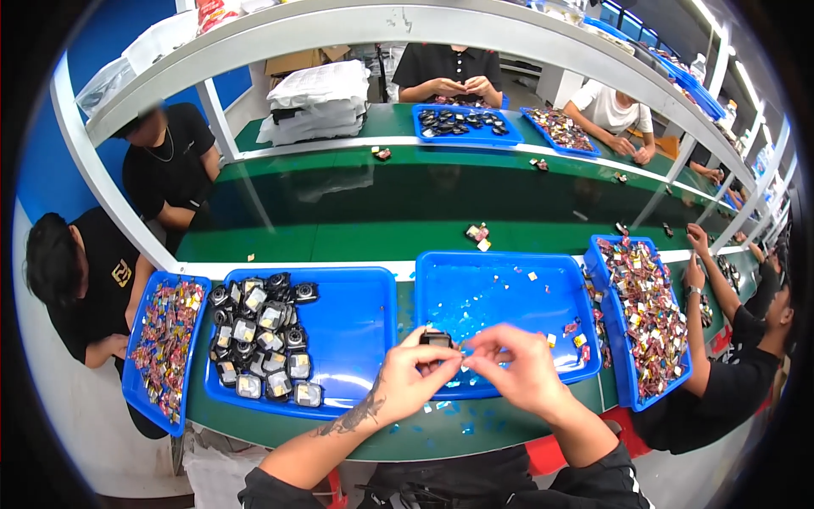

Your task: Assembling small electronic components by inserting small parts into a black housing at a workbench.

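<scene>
My left hand (pixel 414 375) is closed round a small black camera-like device (pixel 436 339), whose dark top shows above the fingers. Close against it, my right hand (pixel 515 363) has thumb and forefinger pinched together; what they hold, if anything, is too small to make out. Both hands are over the near edge of a blue tray (pixel 543 265) strewn with small clear-blue film scraps and a few little parts. To the left, another blue tray (pixel 352 339) has several similar black devices (pixel 263 339) crowded into its left half, many with pale square faces.
Blue trays full of small red, white and yellow parts stand at far left (pixel 166 352) and right (pixel 649 318). Beyond a white frame rail (pixel 331 260) runs a green conveyor belt (pixel 356 204) with loose parts. Other people work along both sides. Film scraps lie on the near green table edge.
</scene>
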Tool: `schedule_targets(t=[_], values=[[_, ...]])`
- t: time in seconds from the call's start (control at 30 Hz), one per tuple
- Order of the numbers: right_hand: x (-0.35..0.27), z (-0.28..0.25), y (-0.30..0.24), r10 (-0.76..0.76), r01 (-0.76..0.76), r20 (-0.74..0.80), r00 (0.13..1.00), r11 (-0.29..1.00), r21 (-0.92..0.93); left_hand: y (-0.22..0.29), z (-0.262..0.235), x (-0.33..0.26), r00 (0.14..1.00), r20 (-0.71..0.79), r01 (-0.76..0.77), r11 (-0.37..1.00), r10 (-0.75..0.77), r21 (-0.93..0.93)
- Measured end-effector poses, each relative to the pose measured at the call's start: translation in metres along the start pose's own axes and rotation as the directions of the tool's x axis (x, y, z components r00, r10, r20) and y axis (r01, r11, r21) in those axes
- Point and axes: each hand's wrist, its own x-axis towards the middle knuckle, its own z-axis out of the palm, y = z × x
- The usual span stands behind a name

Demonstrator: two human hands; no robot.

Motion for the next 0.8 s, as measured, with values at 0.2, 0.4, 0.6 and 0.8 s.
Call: schedule_targets(t=[0.2, 0.4, 0.6, 0.8], values=[[0.016, 0.018, 0.022, 0.038, -0.025, -0.117, 0.992, 0.993, 0.113, -0.007, 0.006, 0.001, 0.993, -0.041, 0.098, 0.975, -0.108, -0.2], [0.017, 0.024, 0.018, -0.039, 0.034, -0.078, 0.996, 0.997, -0.062, -0.005, 0.005, 0.0, 0.99, -0.093, 0.095, 0.99, -0.105, -0.107], [-0.003, 0.016, 0.026, -0.423, 0.383, 0.017, 0.906, 0.801, -0.461, -0.011, 0.008, 0.001, 0.971, -0.162, 0.137, 0.967, -0.173, -0.213], [-0.002, 0.003, 0.046, 0.09, -0.107, 0.065, 0.994, 0.935, 0.338, -0.001, -0.003, 0.004, 0.933, 0.167, 0.359, 0.816, -0.317, -0.454]])
